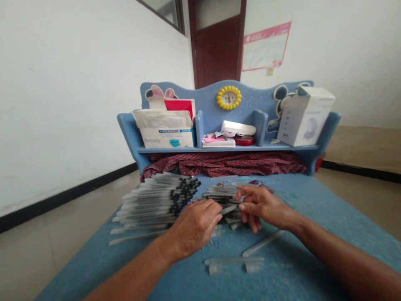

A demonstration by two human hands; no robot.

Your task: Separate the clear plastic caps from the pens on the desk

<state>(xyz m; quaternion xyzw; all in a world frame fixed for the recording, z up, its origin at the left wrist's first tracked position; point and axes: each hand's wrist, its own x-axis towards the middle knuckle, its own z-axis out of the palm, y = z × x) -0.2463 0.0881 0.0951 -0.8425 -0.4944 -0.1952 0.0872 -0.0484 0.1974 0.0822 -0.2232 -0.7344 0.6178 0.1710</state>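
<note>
banked up at nine to ten o'clock i've got a heap of clear tubes (pixel 147 205) with black ends crowding my left hand (pixel 197 223), pinched narrow on a pale tube (pixel 229 209) at clock centre, while my right hand (pixel 255 205) curls at three, its grip more than i can tell. the blue shelf (pixel 257 98) and checked cloth (pixel 224 164) block twelve, loose tubes (pixel 234 261) lie at six, and the tabletop (pixel 326 205) gives room beyond three, out to its slanting edge.

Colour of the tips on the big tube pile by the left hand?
Black tips, on pale translucent tubes; shows best in the head view.
</note>
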